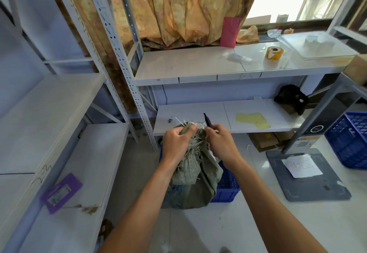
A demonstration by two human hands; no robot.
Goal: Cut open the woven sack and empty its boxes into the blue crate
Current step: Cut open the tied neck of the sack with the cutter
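Note:
A grey-green woven sack stands on the floor in front of me, its frayed top bunched upward. My left hand grips the bunched top of the sack. My right hand holds a dark knife, blade pointing up and away, right beside the sack's frayed mouth. A blue crate sits on the floor under and behind the sack, mostly hidden by it. No boxes are visible; the sack's contents are hidden.
Grey metal shelving surrounds me on the left and ahead. A second blue crate stands at the right. A grey board with a paper sheet lies on the floor. A tape roll and a black bag sit on the shelves.

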